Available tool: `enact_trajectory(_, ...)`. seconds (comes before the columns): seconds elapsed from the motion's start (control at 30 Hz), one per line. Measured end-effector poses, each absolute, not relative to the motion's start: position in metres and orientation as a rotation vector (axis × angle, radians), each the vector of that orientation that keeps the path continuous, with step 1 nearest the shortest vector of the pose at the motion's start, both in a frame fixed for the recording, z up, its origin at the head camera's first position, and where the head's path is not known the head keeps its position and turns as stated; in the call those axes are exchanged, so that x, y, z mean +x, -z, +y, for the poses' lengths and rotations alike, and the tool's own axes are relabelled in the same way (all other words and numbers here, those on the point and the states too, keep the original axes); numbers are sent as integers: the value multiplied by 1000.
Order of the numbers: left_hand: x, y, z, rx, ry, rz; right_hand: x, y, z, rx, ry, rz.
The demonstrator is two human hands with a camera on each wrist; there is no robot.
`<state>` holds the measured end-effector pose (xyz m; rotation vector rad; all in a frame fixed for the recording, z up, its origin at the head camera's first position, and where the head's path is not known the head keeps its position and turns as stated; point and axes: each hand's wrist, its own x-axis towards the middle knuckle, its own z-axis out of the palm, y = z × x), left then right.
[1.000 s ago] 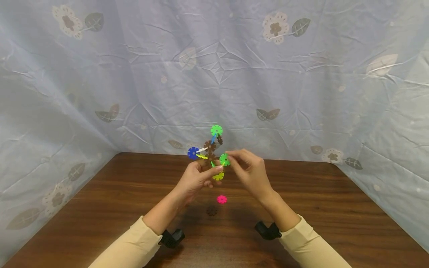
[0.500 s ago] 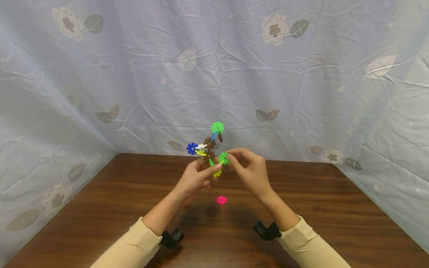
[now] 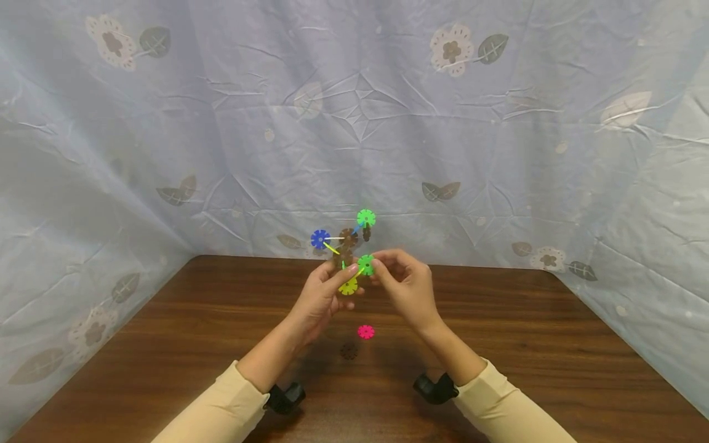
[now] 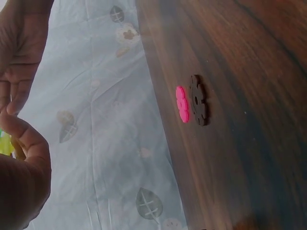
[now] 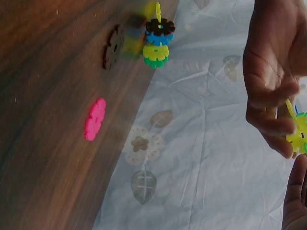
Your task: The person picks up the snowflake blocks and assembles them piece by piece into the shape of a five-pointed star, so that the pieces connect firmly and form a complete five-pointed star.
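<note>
My left hand (image 3: 324,292) holds up a chain of joined notched plastic discs, its thumb across the lower part near a yellow disc (image 3: 348,287). Brown discs (image 3: 348,237) form the middle, a blue disc (image 3: 320,239) sticks out to the left, and a bright green disc (image 3: 366,218) tops it. Between thumb and fingers, my right hand (image 3: 407,286) pinches another green disc (image 3: 366,264) at the chain's lower right, close by the left thumb. In the right wrist view, the left hand's fingers (image 5: 273,129) lie around a yellow disc (image 5: 298,136).
On the wooden table (image 3: 221,307) below the hands lie a loose pink disc (image 3: 366,332) and a dark brown disc (image 3: 349,351). More discs (image 5: 157,45), partly blurred, show in the right wrist view. Patterned fabric (image 3: 354,123) hangs behind and beside the table.
My right hand has shifted slightly left with its green disc, nearer the left thumb. The held chain has turned a little, its top green disc moving right.
</note>
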<state>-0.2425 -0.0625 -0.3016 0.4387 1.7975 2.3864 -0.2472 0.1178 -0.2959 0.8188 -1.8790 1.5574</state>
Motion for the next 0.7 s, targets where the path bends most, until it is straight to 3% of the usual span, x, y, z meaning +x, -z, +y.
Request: enact_trajectory(0.7, -243, 296, -67, 336, -2456, 1840, -245, 305, 107, 867, -1654, -1878)
